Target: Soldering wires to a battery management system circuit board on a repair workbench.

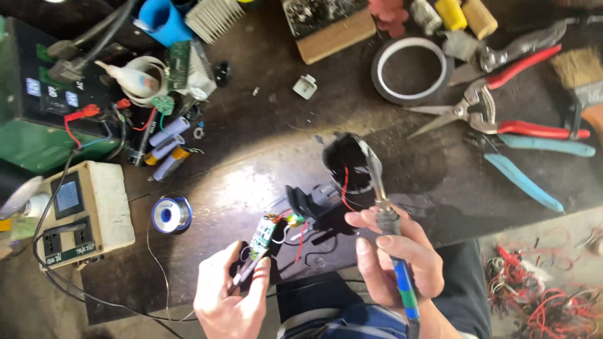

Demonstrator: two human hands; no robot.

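1. Your left hand [229, 295]: fingers closed around a small green rectangular circuit board [262, 235] with short wires at its upper end. It sits at the lower centre, just above the table edge.
2. Your right hand [396, 257]: fingers wrapped around the blue-and-green handle of a soldering iron [388, 216]. Its long axis runs up and slightly left, the metal tip resting over the black open casing [347, 162].
3. Black open casing: round, hollow, with a red wire [344, 188] trailing out toward the board. It lies up and to the right of the board, beside a black ribbed clip part [301, 204].
4. Key relation: the board's wired end points up-right toward the casing; the iron's tip is above both. Your left hand is nearer the board, your right nearer the casing.
5. Surroundings: a spool of solder wire [171, 214] well left; red-handled snips [496, 116] and blue-handled pliers [534, 166] to the right; a roll of tape [411, 70] above.
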